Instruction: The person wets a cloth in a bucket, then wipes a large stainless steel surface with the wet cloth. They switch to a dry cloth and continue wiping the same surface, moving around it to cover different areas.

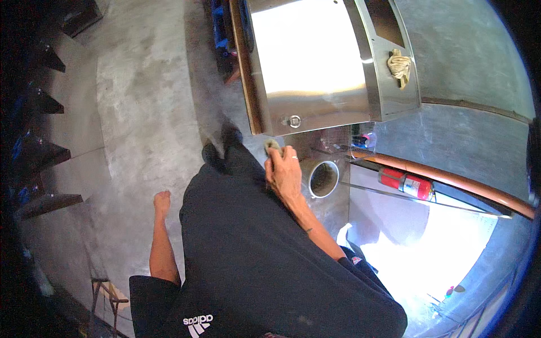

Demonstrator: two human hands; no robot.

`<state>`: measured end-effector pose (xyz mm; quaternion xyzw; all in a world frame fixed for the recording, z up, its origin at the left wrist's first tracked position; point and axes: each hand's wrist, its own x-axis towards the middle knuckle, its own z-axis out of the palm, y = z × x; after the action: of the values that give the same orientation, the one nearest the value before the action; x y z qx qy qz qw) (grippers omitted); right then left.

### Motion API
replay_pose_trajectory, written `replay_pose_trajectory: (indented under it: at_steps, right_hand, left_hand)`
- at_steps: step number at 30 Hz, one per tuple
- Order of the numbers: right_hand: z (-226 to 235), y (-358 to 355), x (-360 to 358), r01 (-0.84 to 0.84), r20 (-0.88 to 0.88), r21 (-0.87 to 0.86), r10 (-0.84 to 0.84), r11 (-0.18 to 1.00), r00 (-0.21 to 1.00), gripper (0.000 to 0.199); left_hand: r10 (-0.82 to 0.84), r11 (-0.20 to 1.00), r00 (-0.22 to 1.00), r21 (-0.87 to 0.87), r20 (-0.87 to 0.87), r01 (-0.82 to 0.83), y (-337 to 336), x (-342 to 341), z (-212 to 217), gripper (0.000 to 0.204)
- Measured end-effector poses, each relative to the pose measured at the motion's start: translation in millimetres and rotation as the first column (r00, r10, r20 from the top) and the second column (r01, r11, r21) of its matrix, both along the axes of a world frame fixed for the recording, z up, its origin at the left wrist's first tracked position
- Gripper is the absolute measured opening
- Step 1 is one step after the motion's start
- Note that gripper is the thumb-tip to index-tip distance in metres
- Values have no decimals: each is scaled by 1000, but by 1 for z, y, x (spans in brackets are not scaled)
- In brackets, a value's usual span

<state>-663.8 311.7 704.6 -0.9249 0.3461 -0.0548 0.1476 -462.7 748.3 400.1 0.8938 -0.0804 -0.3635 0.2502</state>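
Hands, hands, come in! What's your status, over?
Left hand hanging, nothing visible in it. Right hand holding a small yellowish-green thing, likely a cloth, near the steel unit. Possible obstacle: white-rimmed round bin, close right of that hand.

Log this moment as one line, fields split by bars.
left hand: nothing seen held | right hand: holding pale cloth | around: steel unit, red extinguisher

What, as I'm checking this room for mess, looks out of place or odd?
Mildly odd: a pale cloth sits bunched on the metal box, beyond the right hand, rather than neatly folded. It may be there on purpose. I see no clear spill or damage, though glare hides some areas.
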Motion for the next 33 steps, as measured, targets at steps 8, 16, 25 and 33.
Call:
replay_pose_trajectory:
  at_steps: [8, 16, 25, 33]
  right_hand:
    - [11, -16, 109, -166, 156, 128, 145, 978, 977, 33]
    - [-6, -68, 261, -255, 278, 392, 151, 884, 949, 31]
    - [0, -179, 490, -260, 250, 506, 148, 823, 957, 39]
    - [3, -237, 657, -385, 402, 766, 84, 515, 912, 30]
  left_hand:
    - [139, 985, 988, -99, -61, -145, -40, 64, -5, 45]
    - [65, 991, 992, -120, 108, -52, -63, 196, 11, 41]
    - [520, 852, 850, -20, -81, -523, -143, 331, 34, 31]
    - [533, 547, 767, -546, -357, -634, -373, 540, 184, 37]
